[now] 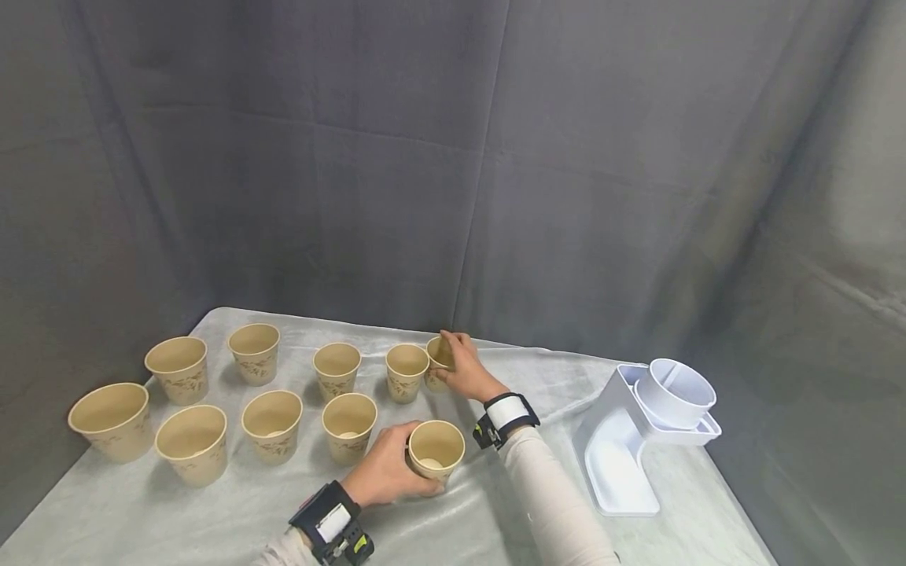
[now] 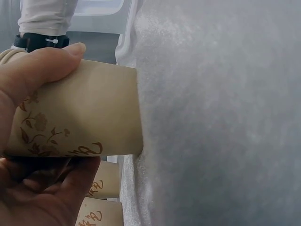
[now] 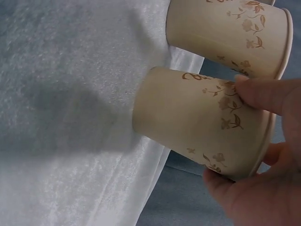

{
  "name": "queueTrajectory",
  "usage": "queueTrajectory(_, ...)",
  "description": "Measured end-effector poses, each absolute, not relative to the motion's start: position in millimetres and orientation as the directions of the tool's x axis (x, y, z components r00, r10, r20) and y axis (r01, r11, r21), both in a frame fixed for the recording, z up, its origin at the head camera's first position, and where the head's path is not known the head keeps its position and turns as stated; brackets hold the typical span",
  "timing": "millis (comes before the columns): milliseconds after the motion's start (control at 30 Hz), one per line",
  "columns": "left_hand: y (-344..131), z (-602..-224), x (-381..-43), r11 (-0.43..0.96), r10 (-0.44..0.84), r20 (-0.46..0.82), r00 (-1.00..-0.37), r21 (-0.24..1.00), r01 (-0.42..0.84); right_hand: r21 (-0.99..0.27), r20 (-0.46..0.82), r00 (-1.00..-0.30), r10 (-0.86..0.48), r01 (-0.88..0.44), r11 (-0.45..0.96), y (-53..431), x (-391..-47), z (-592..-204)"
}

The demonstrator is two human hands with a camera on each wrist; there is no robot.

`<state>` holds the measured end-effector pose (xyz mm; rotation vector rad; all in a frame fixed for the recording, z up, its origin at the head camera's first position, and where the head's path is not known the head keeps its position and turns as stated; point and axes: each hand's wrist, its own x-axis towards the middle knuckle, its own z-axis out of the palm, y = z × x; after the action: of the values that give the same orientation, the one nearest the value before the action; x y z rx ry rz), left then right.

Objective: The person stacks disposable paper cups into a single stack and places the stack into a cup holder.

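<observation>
Tan paper cups with brown floral print stand upright in two rows on the cloth-covered table. At the right end of the front row, my left hand (image 1: pixel 392 465) grips a paper cup (image 1: pixel 436 448), thumb on one side and fingers on the other. In the left wrist view that cup (image 2: pixel 94 113) has its base right at the cloth. My right hand (image 1: pixel 467 369) reaches to the back row and holds its rightmost paper cup (image 3: pixel 202 122) near the rim, between thumb and fingers. A neighbouring cup (image 1: pixel 406 373) stands close on its left.
Several more cups, such as a back-row cup (image 1: pixel 254 354) and a front-row cup (image 1: pixel 191 445), stand to the left. A white plastic device (image 1: pixel 623 464) with a round hopper (image 1: pixel 675 393) stands at the right. Grey curtains (image 1: pixel 396 157) hang behind the table.
</observation>
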<state>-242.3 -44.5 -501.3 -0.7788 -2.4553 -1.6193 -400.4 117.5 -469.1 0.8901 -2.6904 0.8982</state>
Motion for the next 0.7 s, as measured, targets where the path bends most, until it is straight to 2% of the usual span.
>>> queueTrajectory(233,-44.0,-500.3,-245.0,0.306,0.358,0.357,-0.863,0.828,0.47,-0.494,0.314,-0.844,-0.435,-0.536,0.684,119.9,-398.2,-464.1)
queueTrajectory(467,-45.0,-503.9,-248.2,0.311,0.361,0.373,-0.855,0.816,0.487,-0.559,0.424,-0.833,-0.355,-0.55,0.621,134.5,-391.4,-467.5)
queueTrajectory(700,-47.7,-503.3,-248.9,0.307,0.357,0.374,-0.856,0.818,0.486,-0.55,0.512,-0.799,-0.316,-0.588,0.593,147.5,-369.4,-453.4)
